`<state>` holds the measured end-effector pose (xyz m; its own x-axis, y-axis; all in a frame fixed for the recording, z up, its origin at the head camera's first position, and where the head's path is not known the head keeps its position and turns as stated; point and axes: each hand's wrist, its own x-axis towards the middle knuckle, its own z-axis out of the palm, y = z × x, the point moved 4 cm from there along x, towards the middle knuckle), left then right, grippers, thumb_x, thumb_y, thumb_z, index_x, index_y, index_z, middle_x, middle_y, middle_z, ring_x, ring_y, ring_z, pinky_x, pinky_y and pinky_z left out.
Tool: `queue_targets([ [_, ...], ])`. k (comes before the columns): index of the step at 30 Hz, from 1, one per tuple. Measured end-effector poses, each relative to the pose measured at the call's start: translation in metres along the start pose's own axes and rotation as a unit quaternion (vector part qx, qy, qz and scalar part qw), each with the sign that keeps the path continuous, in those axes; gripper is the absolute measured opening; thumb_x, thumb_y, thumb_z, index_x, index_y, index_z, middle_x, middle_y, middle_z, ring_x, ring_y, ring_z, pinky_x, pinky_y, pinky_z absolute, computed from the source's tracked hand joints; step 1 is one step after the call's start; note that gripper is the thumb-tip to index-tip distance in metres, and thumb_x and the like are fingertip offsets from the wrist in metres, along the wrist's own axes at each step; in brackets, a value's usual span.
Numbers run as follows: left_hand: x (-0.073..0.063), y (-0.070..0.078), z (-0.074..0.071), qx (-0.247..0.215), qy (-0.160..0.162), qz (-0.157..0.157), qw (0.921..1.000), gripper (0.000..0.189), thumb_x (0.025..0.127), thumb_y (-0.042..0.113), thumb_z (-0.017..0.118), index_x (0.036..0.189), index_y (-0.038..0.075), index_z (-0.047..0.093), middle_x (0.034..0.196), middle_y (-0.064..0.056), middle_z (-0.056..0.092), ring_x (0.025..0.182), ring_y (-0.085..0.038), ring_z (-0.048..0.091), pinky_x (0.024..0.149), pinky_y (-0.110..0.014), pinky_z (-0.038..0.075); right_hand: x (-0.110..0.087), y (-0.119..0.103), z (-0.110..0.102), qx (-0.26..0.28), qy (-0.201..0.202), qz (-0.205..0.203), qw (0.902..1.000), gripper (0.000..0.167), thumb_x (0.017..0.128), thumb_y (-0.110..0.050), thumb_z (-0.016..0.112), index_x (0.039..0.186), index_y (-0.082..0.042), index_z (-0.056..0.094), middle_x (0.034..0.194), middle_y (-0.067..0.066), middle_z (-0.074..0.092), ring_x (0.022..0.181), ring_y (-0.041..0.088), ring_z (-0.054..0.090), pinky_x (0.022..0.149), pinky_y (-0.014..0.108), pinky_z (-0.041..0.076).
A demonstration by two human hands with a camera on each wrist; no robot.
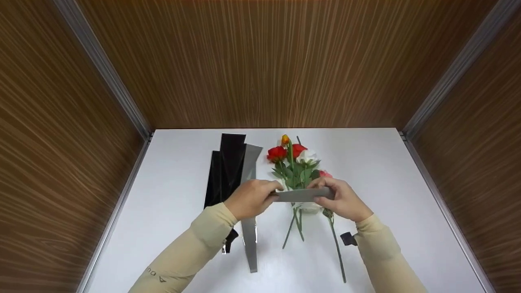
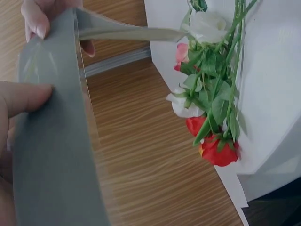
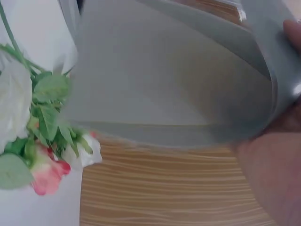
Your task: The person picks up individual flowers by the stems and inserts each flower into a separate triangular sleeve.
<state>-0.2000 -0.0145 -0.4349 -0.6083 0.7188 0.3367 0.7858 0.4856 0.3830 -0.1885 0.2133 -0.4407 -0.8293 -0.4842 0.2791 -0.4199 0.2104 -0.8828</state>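
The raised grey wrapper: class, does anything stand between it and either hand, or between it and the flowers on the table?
Nothing visible does. The left hand and right hand grip the grey wrapper directly, and no object shows between it and the flowers on the white table.

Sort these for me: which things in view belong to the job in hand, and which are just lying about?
Job in hand:
grey wrapper, held by left hand and right hand
flowers beneath, probably

Apparently just lying about:
black wrappers
second grey wrapper
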Motion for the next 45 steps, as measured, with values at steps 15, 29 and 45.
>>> queue_targets([
  [15, -0.013, -0.01, -0.028, 0.035, 0.021, 0.004, 0.9992, 0.008, 0.095, 0.018, 0.063, 0.094, 0.011, 0.067, 0.083, 0.002, 0.068, 0.07, -0.009, 0.061, 0.067, -0.028, 0.052, -0.005, -0.016, -0.01, -0.076, -0.072, 0.014, 0.9945, 0.027, 0.082, 0.006, 0.071, 0.106, -0.002, 0.059, 0.106, 0.009, 0.064, 0.096, 0.022, 0.06, 0.081, 0.037, 0.049],
  [29, -0.021, -0.008, -0.039, 0.061, 0.018, 0.023, 0.9977, 0.005, 0.092, 0.015, 0.066, 0.092, 0.011, 0.069, 0.086, 0.002, 0.07, 0.073, -0.01, 0.064, 0.067, -0.027, 0.053, -0.01, 0.029, -0.013, -0.233, -0.106, 0.042, 0.9658, 0.028, 0.076, -0.004, 0.075, 0.096, -0.017, 0.06, 0.09, -0.005, 0.066, 0.077, 0.012, 0.059, 0.069, 0.033, 0.048],
  [45, -0.042, -0.02, -0.039, 0.051, 0.008, -0.024, 0.9984, 0.005, 0.09, 0.012, 0.068, 0.095, 0.012, 0.069, 0.087, 0.003, 0.069, 0.077, -0.011, 0.065, 0.07, -0.028, 0.053, -0.038, 0.037, -0.048, -0.249, -0.076, 0.113, 0.9589, 0.047, 0.071, -0.028, 0.087, 0.108, -0.02, 0.06, 0.095, -0.005, 0.062, 0.083, 0.015, 0.058, 0.073, 0.036, 0.048],
])
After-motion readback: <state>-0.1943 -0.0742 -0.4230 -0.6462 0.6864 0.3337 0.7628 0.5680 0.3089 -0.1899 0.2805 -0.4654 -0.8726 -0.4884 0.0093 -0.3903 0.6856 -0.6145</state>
